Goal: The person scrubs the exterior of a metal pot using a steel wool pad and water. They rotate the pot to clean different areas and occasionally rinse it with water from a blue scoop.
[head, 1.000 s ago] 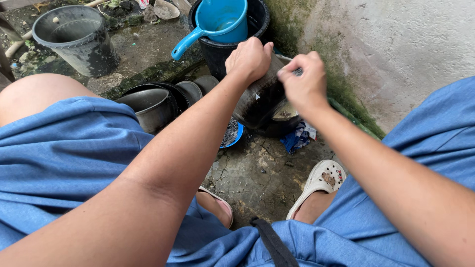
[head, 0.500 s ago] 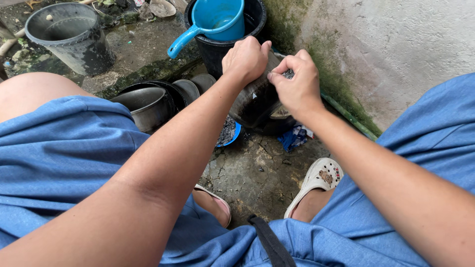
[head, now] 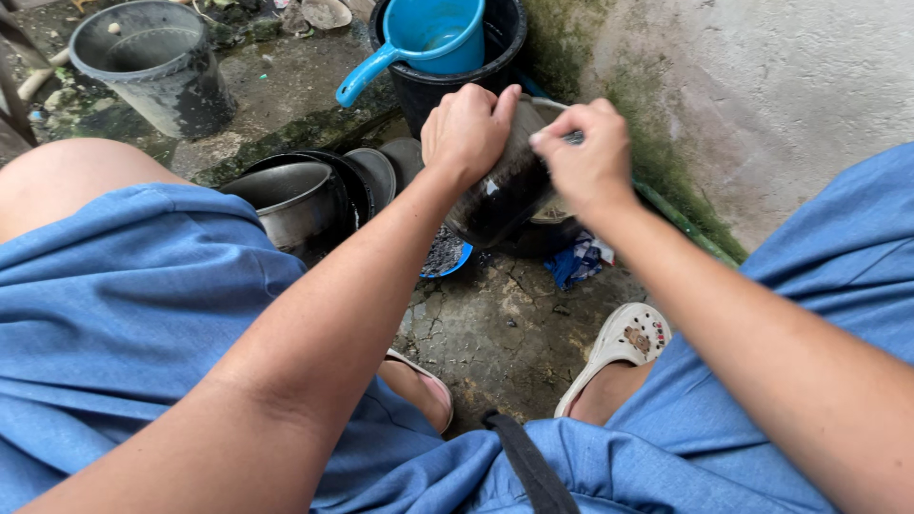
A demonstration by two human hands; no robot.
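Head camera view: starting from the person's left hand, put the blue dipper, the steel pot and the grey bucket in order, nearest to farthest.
Measured from the left hand, which grips a sooty pot:
1. Blue dipper, just above the hand, sitting in a black bucket.
2. Steel pot, lower left, beside the knee.
3. Grey bucket, far upper left on the concrete.

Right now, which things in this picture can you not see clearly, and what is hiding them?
- Blackened pot, head view: the left hand covers its top side.
- The thing pinched in the right hand: the fingers hide it.
- Black bucket: the blue dipper hides its inside; the top edge cuts it off.
- Blue dish: mostly behind the left forearm.
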